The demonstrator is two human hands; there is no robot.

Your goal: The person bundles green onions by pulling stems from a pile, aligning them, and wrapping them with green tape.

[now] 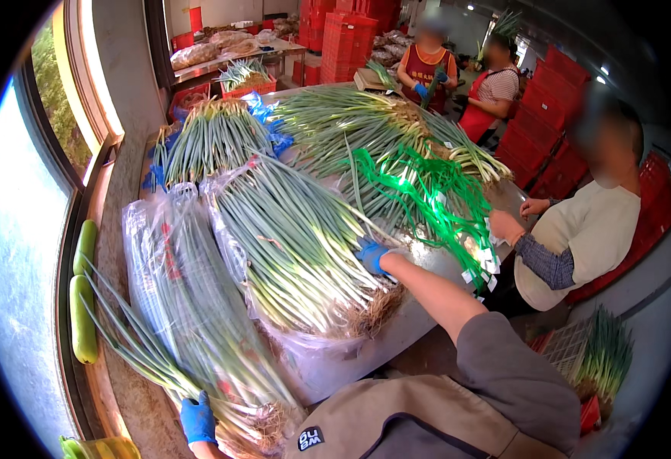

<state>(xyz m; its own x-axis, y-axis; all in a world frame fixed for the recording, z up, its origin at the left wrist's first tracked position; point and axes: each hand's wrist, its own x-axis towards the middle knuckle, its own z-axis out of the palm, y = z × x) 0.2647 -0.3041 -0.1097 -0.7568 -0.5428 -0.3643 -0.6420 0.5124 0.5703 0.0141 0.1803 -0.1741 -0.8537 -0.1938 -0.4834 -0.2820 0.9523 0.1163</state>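
Both hands wear blue gloves. At the lower left, my left hand (198,419) grips a small loose bunch of scallions (155,361), their leaves fanning toward the window and their roots toward me. These lie partly over a scallion bundle in a clear plastic bag (180,275). My right hand (373,255) touches the right edge of a large scallion heap (295,246), near its white stems; its fingertips are partly hidden among the stalks. Under that heap spreads an opened clear plastic bag (307,344), with the roots toward me.
Green ribbons with white tags (433,201) lie to the right, beside a co-worker (582,229). More scallions (335,115) cover the far part of the metal table (421,318). Two long green gourds (84,321) rest on the windowsill. Red crates (344,51) stand behind, near two other people.
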